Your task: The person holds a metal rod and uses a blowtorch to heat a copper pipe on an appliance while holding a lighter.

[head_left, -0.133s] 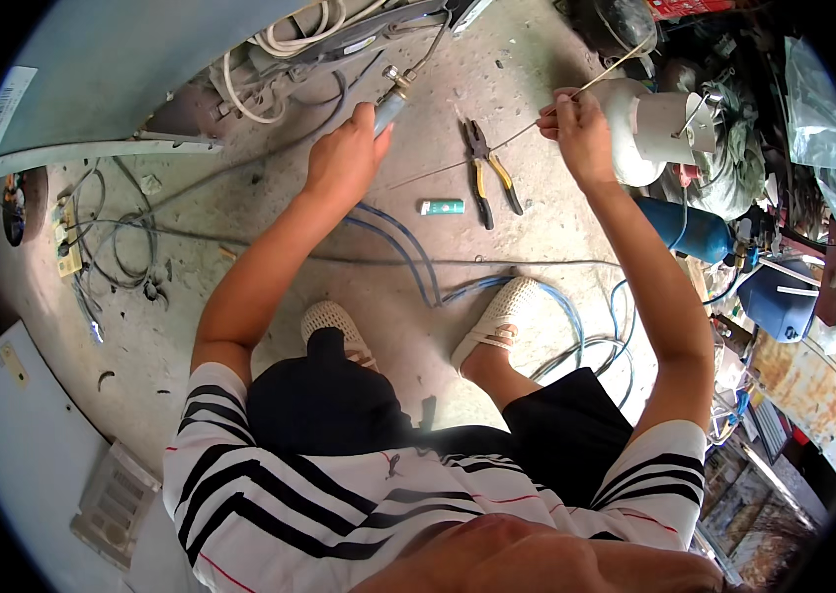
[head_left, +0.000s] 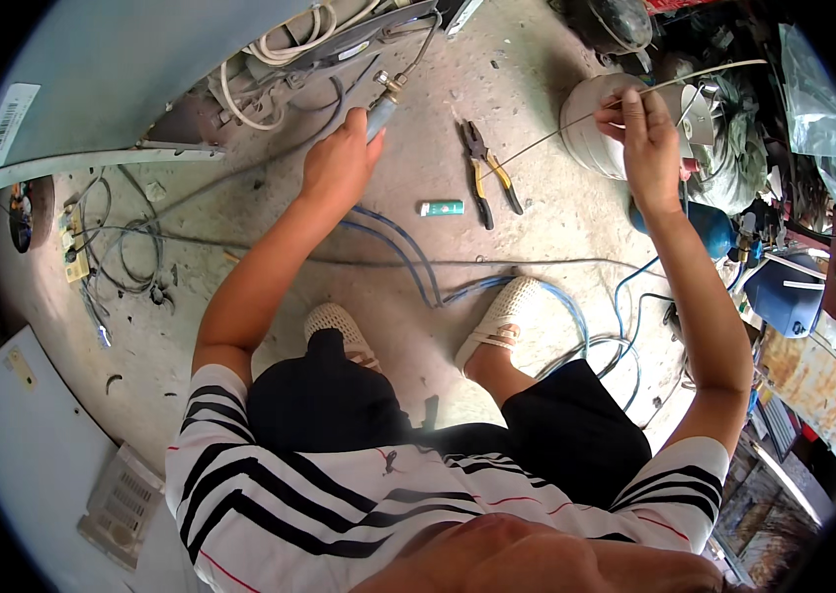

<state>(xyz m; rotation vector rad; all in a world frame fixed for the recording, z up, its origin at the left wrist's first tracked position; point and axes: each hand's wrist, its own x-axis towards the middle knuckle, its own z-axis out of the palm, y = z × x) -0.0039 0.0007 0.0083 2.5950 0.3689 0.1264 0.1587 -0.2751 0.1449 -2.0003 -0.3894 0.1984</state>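
Observation:
My left hand (head_left: 337, 168) is closed on the grey handle of a torch (head_left: 379, 112), whose brass fitting joins a thin dark tube that leads up beside the grey appliance (head_left: 122, 69). At the right, my right hand (head_left: 647, 148) grips a long thin rod (head_left: 556, 131), which slants down toward the floor over a white gas cylinder (head_left: 586, 133). Between my hands, combination pliers (head_left: 486, 170) with yellow and black handles lie on the floor (head_left: 418, 351). A small teal lighter (head_left: 442, 208) lies just left of them.
Blue hoses (head_left: 408, 247) and dark cables (head_left: 122, 247) run around my sandaled feet (head_left: 497, 326). A blue cylinder (head_left: 710, 230), blue jerrycan (head_left: 784, 296), bags and scrap crowd the right side. A white panel (head_left: 23, 415) is at lower left; white coiled pipes (head_left: 275, 44) sit on the appliance.
My right hand has moved to the right and slightly up with the rod, uncovering more of the white cylinder. My left hand has barely moved.

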